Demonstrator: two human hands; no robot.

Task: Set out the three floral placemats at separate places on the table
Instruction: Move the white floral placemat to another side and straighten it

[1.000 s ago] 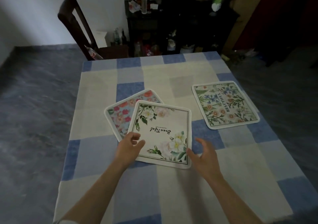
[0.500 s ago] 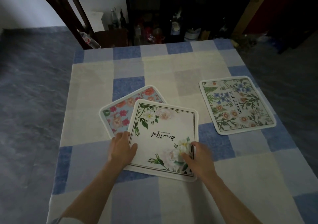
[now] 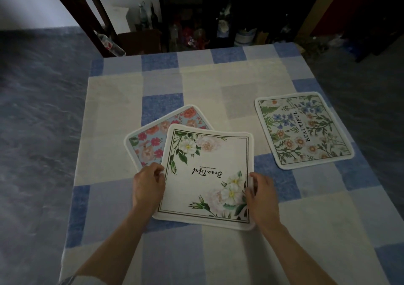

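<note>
Status: one of three done. The square mat with green ferns, blue and orange flowers and "BEAUTIFUL" lettering (image 3: 302,129) lies flat on its own at the right side of the blue-and-cream checked tablecloth (image 3: 229,76), well apart from the other two.

Step in hand: splitting the remaining pair. The white square mat with cream roses, dark line border and script lettering (image 3: 207,175) sits on top of the pale blue mat with red and pink flowers (image 3: 153,136), covering its near right part; the blue mat is skewed under it.

My left hand (image 3: 148,186) is pinching the white mat's left edge, fingers curled over it. My right hand (image 3: 261,195) grips the right edge near the lower corner, fingertips on the border. The near edge looks slightly raised, though I can't tell if it's fully off the cloth.

Next, as I judge it: lift the white mat clear without dragging the blue mat along, and set it down at an open place, probably near centre. Then the blue mat likely needs squaring up on the left.

Risk: the soft mat sags or catches the one beneath.
</note>
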